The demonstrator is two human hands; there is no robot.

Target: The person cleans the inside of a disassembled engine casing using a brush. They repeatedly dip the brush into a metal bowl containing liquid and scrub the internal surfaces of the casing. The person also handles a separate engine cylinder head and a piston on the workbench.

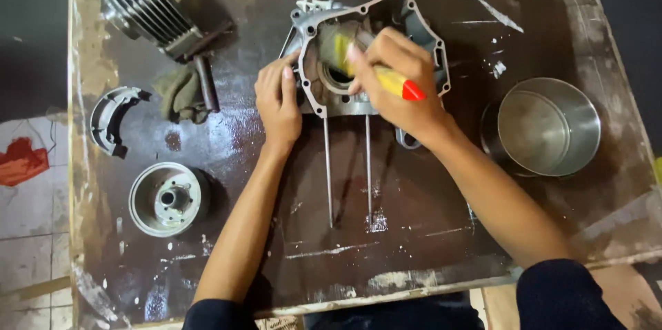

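Two hands on a grey metal engine case [414, 23]: left hand [278, 99] flat and open against its rim, right hand [393, 78] closed round a yellow brush with a red tip [400, 85], beside a round shiny steel pot [552, 126].

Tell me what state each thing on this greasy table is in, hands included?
Engine casing: open side up, two long studs pointing toward the person.
Brush: gripped, head inside the casing.
Right hand: closed around the brush.
Left hand: resting on the casing's rim, steadying it.
Steel pot: upright, looks empty.
Finned cylinder: lying on its side.
Round hub: lying flat.
Rag: crumpled.
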